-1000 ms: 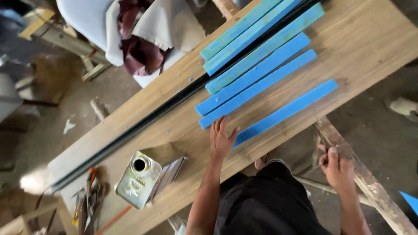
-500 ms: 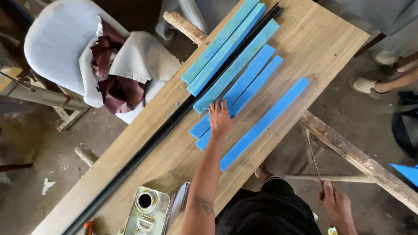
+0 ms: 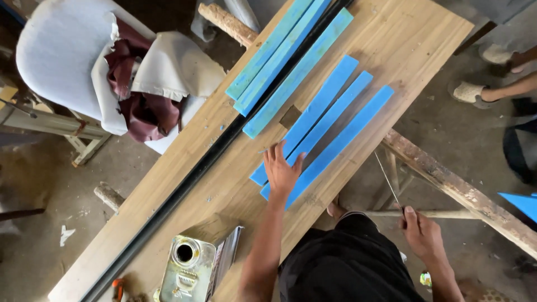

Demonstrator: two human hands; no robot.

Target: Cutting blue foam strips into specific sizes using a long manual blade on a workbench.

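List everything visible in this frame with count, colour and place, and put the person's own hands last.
blue strips: three, bright blue, side by side on the board, near ends under the left hand
teal strips: three, blue-green, farther along the board, flanking the rail
rail: one, black, running the length of the board
board: one, pale wood, laid diagonally as a worktop
tin can: one, metal, open round mouth, near end of the board
chair: one, white, with maroon and cream cloth, left of the board
beam: one, rough wood, under the board at right
feet: another person's, light shoes, right edge
left hand: flat on the blue strips
right hand: beside the board, holding a thin blade
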